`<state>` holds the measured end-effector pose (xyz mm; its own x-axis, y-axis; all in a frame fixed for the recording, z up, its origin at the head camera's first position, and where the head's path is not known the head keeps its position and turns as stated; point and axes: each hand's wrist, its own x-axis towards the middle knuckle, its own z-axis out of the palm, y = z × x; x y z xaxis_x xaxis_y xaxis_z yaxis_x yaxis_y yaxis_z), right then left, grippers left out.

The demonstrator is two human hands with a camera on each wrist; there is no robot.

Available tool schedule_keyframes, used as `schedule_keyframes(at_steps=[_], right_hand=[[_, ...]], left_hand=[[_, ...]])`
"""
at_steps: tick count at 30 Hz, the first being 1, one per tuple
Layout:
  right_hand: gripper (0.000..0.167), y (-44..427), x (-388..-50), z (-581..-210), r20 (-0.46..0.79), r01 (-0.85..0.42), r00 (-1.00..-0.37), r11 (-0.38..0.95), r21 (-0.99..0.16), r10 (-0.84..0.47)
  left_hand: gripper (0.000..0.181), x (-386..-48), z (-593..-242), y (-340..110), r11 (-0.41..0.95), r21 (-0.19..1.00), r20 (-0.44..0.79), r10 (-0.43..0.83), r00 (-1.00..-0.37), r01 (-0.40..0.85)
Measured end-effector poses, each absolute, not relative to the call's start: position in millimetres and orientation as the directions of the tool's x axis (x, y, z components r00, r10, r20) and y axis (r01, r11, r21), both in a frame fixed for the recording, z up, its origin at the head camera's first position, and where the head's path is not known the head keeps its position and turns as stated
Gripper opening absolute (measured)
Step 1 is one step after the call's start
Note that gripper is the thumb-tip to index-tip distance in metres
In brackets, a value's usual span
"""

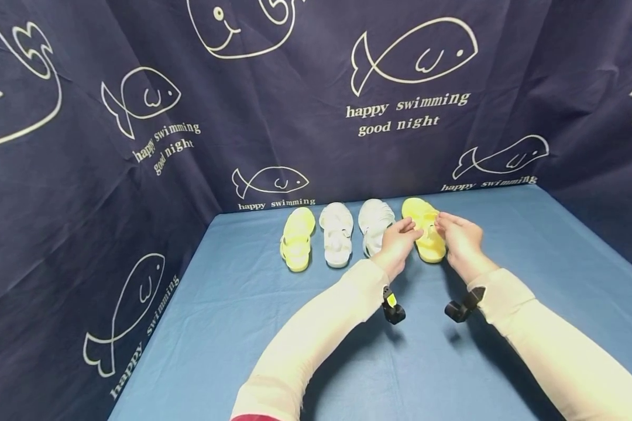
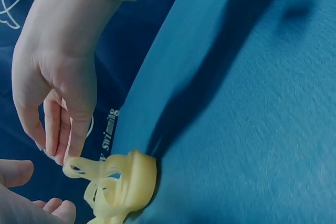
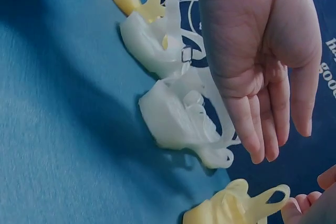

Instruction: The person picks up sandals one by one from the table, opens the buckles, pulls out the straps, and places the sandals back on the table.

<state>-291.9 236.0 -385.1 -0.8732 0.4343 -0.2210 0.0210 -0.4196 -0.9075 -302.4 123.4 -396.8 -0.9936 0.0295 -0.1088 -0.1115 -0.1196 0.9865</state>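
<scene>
A yellow sandal (image 1: 430, 242) lies at the right end of a row of sandals, and both hands hover around it. On its left side is the left hand (image 1: 396, 242), whose fingers hang loosely extended in the right wrist view, holding nothing. On the other side, the right hand (image 1: 462, 238) has its fingertips beside the sandal's raised strap (image 2: 79, 167). Whether they touch the strap is unclear. Just left of the left hand sits a white sandal (image 1: 375, 217), partly hidden by it.
Farther left stand another white sandal (image 1: 337, 225) and a second yellow sandal (image 1: 297, 231). All rest on a blue tabletop (image 1: 274, 327). A dark curtain (image 1: 316, 134) with fish drawings rises behind. Black wrist cameras hang under both sleeves.
</scene>
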Motion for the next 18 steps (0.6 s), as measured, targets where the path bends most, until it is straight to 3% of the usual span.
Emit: schedule_keyframes(at_steps=[18], right_hand=[[0.026, 214, -292, -377, -0.17, 0.01, -0.925, -0.424, -0.906, 0.341]], left_hand=[[0.043, -309, -393, 97, -0.196, 0.978, -0.059, 0.028, -0.998, -0.063]])
